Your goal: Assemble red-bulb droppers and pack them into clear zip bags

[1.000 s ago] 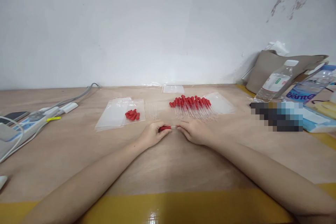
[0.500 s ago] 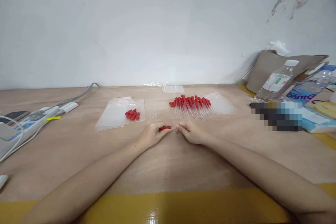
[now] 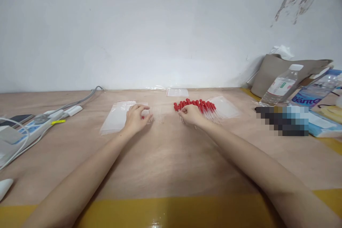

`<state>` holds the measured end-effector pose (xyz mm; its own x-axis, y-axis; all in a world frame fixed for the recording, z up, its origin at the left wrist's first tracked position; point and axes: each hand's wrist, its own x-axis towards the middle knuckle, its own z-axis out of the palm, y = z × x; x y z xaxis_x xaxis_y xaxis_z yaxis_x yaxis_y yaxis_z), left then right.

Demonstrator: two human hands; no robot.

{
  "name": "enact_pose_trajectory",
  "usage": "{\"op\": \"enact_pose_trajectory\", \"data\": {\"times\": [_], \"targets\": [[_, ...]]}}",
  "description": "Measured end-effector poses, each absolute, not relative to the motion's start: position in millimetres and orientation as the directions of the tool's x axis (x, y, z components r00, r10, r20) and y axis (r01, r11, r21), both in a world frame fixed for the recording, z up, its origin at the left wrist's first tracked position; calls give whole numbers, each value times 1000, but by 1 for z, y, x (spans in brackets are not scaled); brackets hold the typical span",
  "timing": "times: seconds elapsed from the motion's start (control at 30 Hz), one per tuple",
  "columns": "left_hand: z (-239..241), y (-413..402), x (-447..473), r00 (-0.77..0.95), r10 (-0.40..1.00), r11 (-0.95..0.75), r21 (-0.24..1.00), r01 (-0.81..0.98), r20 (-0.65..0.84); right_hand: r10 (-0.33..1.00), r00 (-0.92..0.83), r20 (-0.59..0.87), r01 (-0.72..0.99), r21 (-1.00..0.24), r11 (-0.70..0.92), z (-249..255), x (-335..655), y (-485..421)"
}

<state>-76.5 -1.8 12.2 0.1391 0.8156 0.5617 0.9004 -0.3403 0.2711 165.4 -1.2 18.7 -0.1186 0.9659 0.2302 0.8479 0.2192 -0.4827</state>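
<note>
My left hand (image 3: 135, 119) is open above a few red rubber bulbs (image 3: 143, 117), with thumb and fingers apart. It hides most of these bulbs and part of the clear bags under them. Just to its right lie several thin clear tubes (image 3: 158, 115). At the left part of a row of droppers (image 3: 207, 106) with red bulbs and clear stems, my right hand (image 3: 191, 114) has its fingers pinched together on a dropper. The hand covers part of the row, and the grip itself is partly hidden.
Clear zip bags (image 3: 112, 119) lie on the left, more bags (image 3: 228, 107) on the right, and a small one (image 3: 177, 92) by the wall. A power strip (image 3: 40, 123) with cables is at far left. Bottles (image 3: 280, 85), a grey bag (image 3: 263, 74) and a blue packet (image 3: 323, 123) crowd the right.
My hands were together at the middle, holding a red-bulbed dropper. They have parted: the left went to the loose bulbs and opened, the right carried the dropper to the row.
</note>
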Motion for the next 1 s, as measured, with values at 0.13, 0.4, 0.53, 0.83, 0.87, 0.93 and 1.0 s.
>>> {"op": "enact_pose_trajectory", "data": {"times": [0.13, 0.4, 0.53, 0.83, 0.87, 0.93, 1.0], "targets": [[16, 8, -92, -18, 883, -123, 269, 955, 469, 971, -48, 235, 872, -465, 156, 14, 138, 20], [19, 19, -107, -44, 953, -49, 296, 954, 299, 978, -82, 193, 918, -366, 150, 4, 118, 28], [19, 20, -111, -55, 960, -37, 321, 946, 274, 979, -83, 186, 928, -344, 145, 5, 116, 27], [20, 27, -123, -94, 969, -1, 383, 924, 230, 988, -79, 132, 896, -426, 129, 4, 79, 38], [19, 27, -124, -93, 970, 0, 383, 924, 224, 990, -72, 120, 892, -436, 118, 4, 75, 40], [18, 27, -124, -89, 975, 3, 383, 924, 206, 994, -65, 90, 886, -453, 99, 4, 67, 42], [18, 26, -124, -87, 979, 8, 386, 922, 186, 996, -70, 60, 880, -466, 90, 5, 62, 43]]}}
